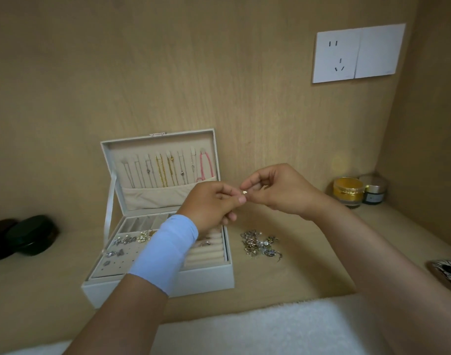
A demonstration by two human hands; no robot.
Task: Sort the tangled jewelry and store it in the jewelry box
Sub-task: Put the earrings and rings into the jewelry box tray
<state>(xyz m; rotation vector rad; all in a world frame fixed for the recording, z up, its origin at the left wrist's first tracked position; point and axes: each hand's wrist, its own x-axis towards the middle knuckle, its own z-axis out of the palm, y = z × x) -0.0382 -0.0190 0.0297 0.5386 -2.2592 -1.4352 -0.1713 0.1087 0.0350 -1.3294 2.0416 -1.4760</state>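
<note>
Left hand [214,203] and right hand [278,188] meet fingertip to fingertip, raised above the shelf. Fingers of both are curled; thumb and forefinger of each pinch one small gold jewelry piece [244,192] between them. Pale blue wristband [165,254] on left forearm.

Below the right hand: tangled pile of silver and gold jewelry [260,245] on the wooden shelf.

Below and behind the left hand: white rectangular jewelry box [168,280], lid upright, necklaces [165,170] hanging in the lid, earrings [124,240] in the tray.

Far right of the right hand: gold-lidded jar [347,189]. Far left of the left hand: two dark oval cases [32,234].
</note>
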